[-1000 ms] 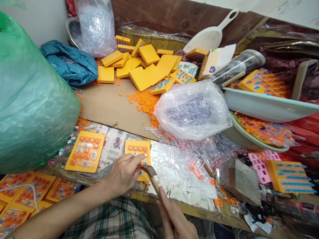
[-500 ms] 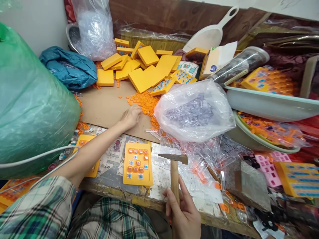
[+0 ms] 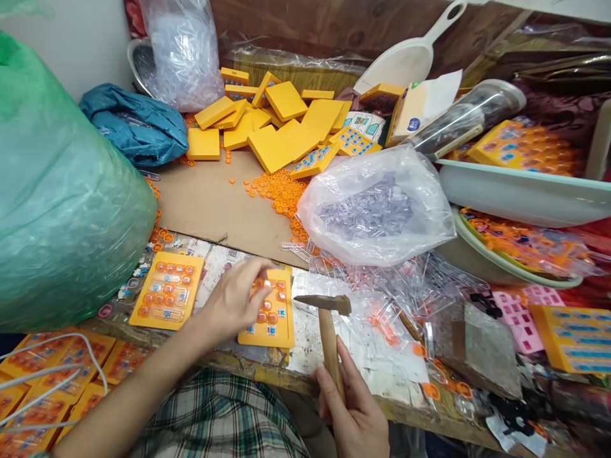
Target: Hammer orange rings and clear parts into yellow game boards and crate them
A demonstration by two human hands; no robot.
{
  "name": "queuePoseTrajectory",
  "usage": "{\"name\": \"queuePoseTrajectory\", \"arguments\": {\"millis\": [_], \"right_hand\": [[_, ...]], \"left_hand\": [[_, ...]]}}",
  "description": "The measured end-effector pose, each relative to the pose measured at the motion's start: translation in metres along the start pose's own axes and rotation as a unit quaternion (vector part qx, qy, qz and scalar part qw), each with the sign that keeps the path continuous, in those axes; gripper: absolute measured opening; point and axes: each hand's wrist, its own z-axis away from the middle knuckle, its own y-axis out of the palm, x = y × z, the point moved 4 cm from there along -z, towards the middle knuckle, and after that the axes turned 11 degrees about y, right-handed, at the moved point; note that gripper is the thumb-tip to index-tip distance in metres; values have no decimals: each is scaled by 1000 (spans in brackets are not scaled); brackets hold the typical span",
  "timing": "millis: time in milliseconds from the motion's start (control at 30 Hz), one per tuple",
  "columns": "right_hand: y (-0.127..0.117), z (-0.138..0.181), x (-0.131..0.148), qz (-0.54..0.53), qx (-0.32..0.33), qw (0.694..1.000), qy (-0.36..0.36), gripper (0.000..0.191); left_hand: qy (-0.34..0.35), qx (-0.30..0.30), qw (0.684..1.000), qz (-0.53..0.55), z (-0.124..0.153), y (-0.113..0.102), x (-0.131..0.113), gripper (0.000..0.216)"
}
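Note:
My right hand (image 3: 356, 401) is wrapped round the wooden handle of a hammer (image 3: 329, 331), its metal head raised at the top. My left hand (image 3: 236, 292) hovers over a yellow plastic panel (image 3: 266, 338) with orange clear caps and small blue-printed squares. The left fingers curl together, slightly smeared; anything small between them is hidden, and the hand covers the panel's upper left part. To the left lies a second yellow panel (image 3: 167, 289), fitted with orange caps and long clear covers. Loose orange rings (image 3: 286, 197) are heaped on the cardboard (image 3: 205, 197) behind.
A bag of clear plastic pieces (image 3: 377, 210) stands right of the rings. Yellow panels (image 3: 286, 133) are piled at the back. A big green bag (image 3: 71, 191) fills the left side, with a white cable (image 3: 90, 350) below. A stone block (image 3: 491, 350) lies at right.
My left hand has drawn back from the orange rings to above the near yellow panel. The hammer in my right hand has shifted slightly left and tilted.

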Motion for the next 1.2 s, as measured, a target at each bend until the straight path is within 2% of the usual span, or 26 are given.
{"name": "queuePoseTrajectory", "arguments": {"millis": [100, 200, 400, 533, 600, 700, 800, 867, 933, 1000, 1033, 1133, 1200], "right_hand": [[1, 13, 2, 48, 3, 994, -102, 44], [6, 25, 10, 77, 30, 976, -201, 39], [16, 38, 28, 198, 139, 926, -288, 58], [13, 43, 30, 187, 100, 923, -321, 57], [15, 43, 26, 205, 107, 918, -323, 55], [20, 40, 19, 239, 146, 913, -298, 54], [20, 35, 16, 194, 155, 936, -248, 48], [15, 29, 14, 137, 111, 966, -191, 41], [6, 19, 11, 81, 32, 990, -109, 42], [-1, 6, 10, 42, -29, 998, -33, 53], [-2, -1, 11, 32, -36, 999, -6, 60], [-2, -19, 18, 4, -21, 999, 37, 75], [-1, -27, 21, -16, -10, 998, 61, 83]], "left_hand": [[-3, -11, 1000, 15, 53, 3, -13, 26], [-3, -5, 1000, 27, 79, 13, -10, 28], [23, -58, 998, 2, 86, 19, -4, 25], [31, -73, 997, -4, 84, 14, -6, 24], [33, -66, 997, -6, 84, 14, -6, 26], [24, -58, 998, -4, 86, 17, -6, 28], [3, -63, 998, 16, 89, 18, -6, 30], [-13, -74, 997, 34, 84, 14, -4, 32], [-9, -90, 996, 27, 69, 3, 1, 32], [10, -116, 993, -23, 44, -14, 8, 26], [19, -132, 989, -61, 30, -26, 11, 23], [42, -178, 964, -195, -8, -68, 12, 23], [70, -217, 930, -288, -19, -105, 1, 27]]}}
